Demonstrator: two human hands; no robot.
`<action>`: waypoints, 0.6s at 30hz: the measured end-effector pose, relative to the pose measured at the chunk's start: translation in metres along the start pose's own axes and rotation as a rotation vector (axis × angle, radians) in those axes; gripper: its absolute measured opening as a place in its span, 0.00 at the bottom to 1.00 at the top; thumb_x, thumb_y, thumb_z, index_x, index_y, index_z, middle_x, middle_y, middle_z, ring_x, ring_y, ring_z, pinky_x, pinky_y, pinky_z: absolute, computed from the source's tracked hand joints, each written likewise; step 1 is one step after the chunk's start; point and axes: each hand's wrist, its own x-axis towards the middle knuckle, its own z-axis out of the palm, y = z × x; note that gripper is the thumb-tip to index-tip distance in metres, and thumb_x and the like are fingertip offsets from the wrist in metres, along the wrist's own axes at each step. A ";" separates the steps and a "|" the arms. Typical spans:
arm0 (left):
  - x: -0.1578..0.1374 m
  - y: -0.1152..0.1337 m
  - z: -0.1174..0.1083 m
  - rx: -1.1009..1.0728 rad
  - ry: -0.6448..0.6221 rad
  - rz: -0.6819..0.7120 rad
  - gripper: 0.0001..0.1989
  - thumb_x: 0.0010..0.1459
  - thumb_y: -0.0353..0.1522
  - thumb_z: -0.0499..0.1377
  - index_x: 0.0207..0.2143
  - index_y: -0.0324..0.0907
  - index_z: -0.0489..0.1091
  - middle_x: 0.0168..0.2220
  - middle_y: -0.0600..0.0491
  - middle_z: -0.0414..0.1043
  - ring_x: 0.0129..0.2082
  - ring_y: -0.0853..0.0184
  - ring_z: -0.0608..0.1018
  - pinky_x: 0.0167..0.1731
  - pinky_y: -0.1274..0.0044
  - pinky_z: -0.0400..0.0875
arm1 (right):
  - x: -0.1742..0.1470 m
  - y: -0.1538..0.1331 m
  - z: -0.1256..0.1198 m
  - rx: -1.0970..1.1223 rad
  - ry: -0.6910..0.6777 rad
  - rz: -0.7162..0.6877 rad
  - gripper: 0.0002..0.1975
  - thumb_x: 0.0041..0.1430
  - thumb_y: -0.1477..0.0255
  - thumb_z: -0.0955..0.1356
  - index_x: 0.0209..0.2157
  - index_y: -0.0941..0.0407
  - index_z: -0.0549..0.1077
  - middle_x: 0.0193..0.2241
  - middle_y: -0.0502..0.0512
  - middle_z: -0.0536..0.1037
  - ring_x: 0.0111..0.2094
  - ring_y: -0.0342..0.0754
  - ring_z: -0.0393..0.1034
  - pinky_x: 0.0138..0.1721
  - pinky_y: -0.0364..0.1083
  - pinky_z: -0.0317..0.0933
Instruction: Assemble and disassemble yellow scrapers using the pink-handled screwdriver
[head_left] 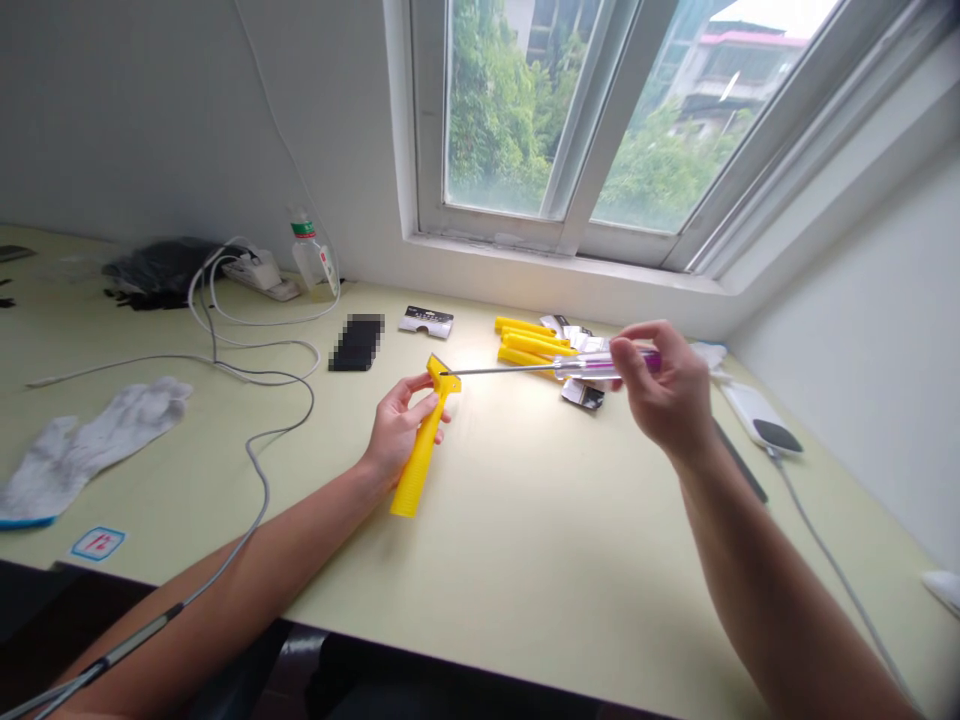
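My left hand (397,428) is closed around the neck of a yellow scraper (420,460), its handle slanting down toward me and its head tilted up. In my right hand (667,385) is a screwdriver (592,366) with a clear and purple handle, gripped near the handle's end. The long metal shaft points left, and its tip meets the scraper's head. Whether the tip sits in a screw is too small to tell. Behind the screwdriver lie several yellow scraper handles (525,340), partly hidden by it, beside small black and white packages (583,395).
A black and silver card (426,321) and a dark pixelated rectangle (358,343) lie toward the back. White gloves (97,440), looped cables (255,450), a bottle (311,260) and a black plastic bag (161,268) occupy the left. A white device (761,420) with a cable rests at right.
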 end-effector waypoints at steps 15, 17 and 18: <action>-0.001 0.001 0.001 -0.003 0.008 0.018 0.20 0.50 0.32 0.67 0.45 0.41 0.70 0.51 0.47 0.68 0.25 0.71 0.77 0.15 0.80 0.69 | 0.002 0.004 0.000 0.120 -0.089 0.063 0.18 0.61 0.57 0.69 0.47 0.52 0.67 0.26 0.48 0.72 0.20 0.42 0.67 0.22 0.43 0.64; 0.000 0.001 0.001 -0.003 0.007 0.019 0.19 0.50 0.32 0.67 0.45 0.41 0.70 0.51 0.47 0.68 0.25 0.71 0.77 0.15 0.80 0.69 | 0.002 0.004 0.000 0.137 -0.102 0.063 0.19 0.60 0.58 0.69 0.49 0.51 0.66 0.28 0.49 0.74 0.22 0.43 0.69 0.24 0.44 0.66; 0.000 0.001 0.001 -0.005 0.012 0.020 0.20 0.50 0.32 0.67 0.45 0.41 0.70 0.51 0.47 0.68 0.25 0.71 0.77 0.16 0.80 0.69 | 0.001 0.004 0.000 0.185 -0.155 0.051 0.23 0.59 0.59 0.71 0.52 0.50 0.64 0.32 0.50 0.75 0.24 0.44 0.71 0.26 0.45 0.68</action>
